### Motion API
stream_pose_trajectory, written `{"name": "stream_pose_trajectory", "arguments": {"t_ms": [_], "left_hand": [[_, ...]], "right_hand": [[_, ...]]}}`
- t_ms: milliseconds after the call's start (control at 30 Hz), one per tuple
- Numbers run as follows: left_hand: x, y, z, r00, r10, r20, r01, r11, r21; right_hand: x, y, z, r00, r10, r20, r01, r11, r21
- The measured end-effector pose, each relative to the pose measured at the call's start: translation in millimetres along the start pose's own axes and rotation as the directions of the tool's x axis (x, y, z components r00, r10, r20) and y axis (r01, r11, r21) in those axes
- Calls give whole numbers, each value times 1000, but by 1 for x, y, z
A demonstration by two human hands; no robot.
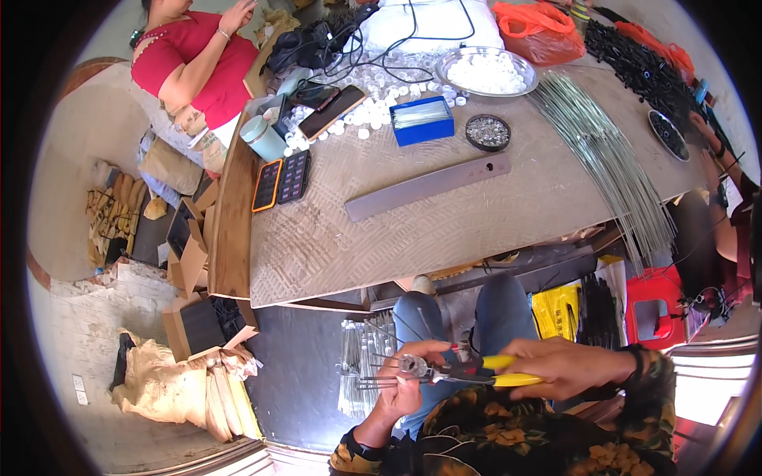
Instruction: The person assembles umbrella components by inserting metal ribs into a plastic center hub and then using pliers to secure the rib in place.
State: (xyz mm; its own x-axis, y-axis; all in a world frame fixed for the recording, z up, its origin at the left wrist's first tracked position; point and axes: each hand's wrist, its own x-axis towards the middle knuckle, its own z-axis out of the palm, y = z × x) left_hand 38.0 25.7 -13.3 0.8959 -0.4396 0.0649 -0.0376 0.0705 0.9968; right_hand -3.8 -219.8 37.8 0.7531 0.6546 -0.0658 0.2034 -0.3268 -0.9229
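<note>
My right hand (556, 366) is closed round the yellow handles of a pair of pliers (517, 380), held over my lap. The pliers' metal jaws point left and meet a small shiny, clear-looking round piece (412, 365). That piece sits in the fingers of my left hand (406, 395), which are closed on it and on several thin dark rods (379, 382) sticking out to the left. Exactly how the jaws grip the piece is too small to tell.
Before me stands a table (309, 254) with a flat metal bar (429, 187), a blue box (421, 121), a round dish of small parts (487, 132), a bundle of long wires (603, 151) and white caps in a metal bowl (454, 74). A person in red (214, 63) is at the far left.
</note>
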Motion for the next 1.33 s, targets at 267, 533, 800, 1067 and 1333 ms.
{"name": "stream_pose_trajectory", "arguments": {"t_ms": [267, 533, 800, 1067, 1333], "left_hand": [[17, 4, 2, 997, 46, 66, -43, 998, -56], [22, -17, 4, 998, 49, -39, -53, 993, -104], [19, -27, -8, 981, 78, -179, -132, 941, -311], [30, -28, -20, 993, -60, -98, 19, 927, -375], [43, -42, -36, 990, -72, -121, 0, 857, -516]], "right_hand": [[0, 25, 25, 890, -39, 455, -420, 319, 849], [8, 25, 65, 967, -91, 236, -241, -39, 970], [63, 47, -64, 574, 99, -813, -131, 991, 28], [108, 94, -185, 325, 55, -944, -806, 538, -246], [142, 108, -201, 416, 173, -893, -854, 412, -318]]}}
